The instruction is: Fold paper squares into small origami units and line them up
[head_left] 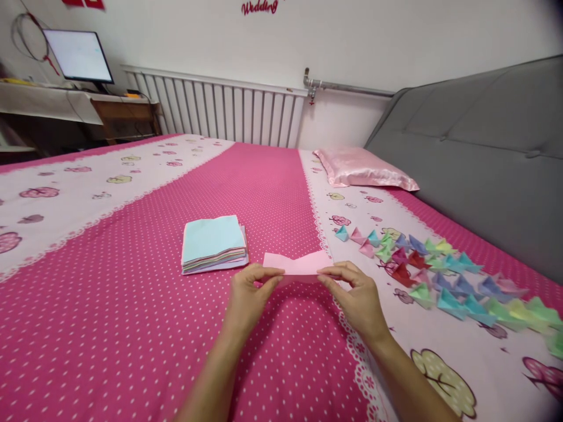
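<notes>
A pink sheet of paper is held up between my two hands, bent along its length with its upper edge dipping in the middle. My left hand pinches its left part between thumb and fingertips. On the right part, my right hand grips it the same way. Just beyond my left hand lies a stack of coloured paper sheets, light blue on top. To the right of my right hand, several small folded paper boats in green, blue, red, pink and yellow stand in rows.
Everything rests on a bed with a pink dotted bedspread. A pink satin pillow lies near the grey headboard. Along the far wall runs a white radiator. At the far left, a monitor stands on a desk.
</notes>
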